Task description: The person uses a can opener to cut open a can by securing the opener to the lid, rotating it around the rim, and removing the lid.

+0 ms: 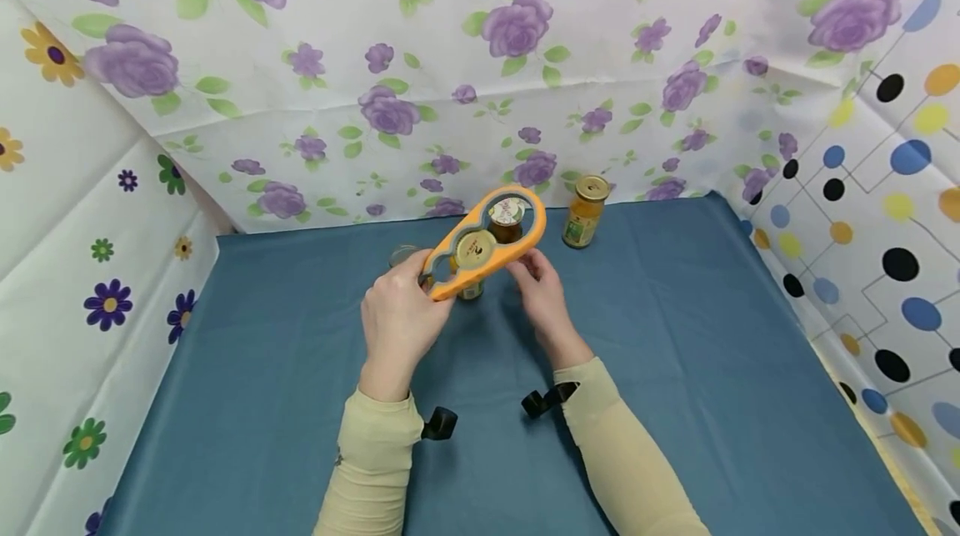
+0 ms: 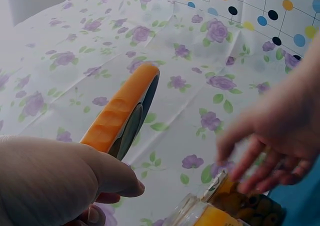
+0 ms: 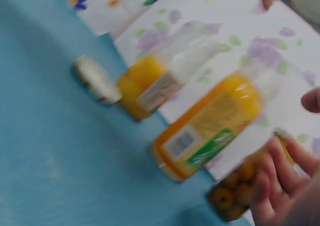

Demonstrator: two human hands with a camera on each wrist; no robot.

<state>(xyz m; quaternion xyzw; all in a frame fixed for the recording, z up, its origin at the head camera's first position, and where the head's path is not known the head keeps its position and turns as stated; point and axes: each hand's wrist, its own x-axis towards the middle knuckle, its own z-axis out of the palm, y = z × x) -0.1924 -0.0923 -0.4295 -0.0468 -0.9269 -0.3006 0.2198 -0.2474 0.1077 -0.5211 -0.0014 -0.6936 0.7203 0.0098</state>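
My left hand (image 1: 397, 315) grips one end of an orange jar opener (image 1: 447, 236) with a grey-lined, ring-shaped opening, held up above several jars. My right hand (image 1: 543, 294) hangs beside the opener's far end, fingers loosely bent and holding nothing. In the right wrist view, blurred, those fingers overlap a jar of olives (image 3: 232, 196). Through the opener show that jar's white patterned lid (image 1: 507, 211) and the gold top (image 1: 475, 249) of the jar next to it. A tall jar of yellow contents (image 3: 200, 131) stands left of the olives.
A shorter jar with yellow contents (image 3: 145, 86) stands further left, a pale lid (image 3: 95, 81) lying near it on the blue cloth (image 1: 285, 403). Another gold-lidded jar (image 1: 583, 215) stands at the back right. Patterned sheets (image 1: 322, 86) rise behind and on both sides.
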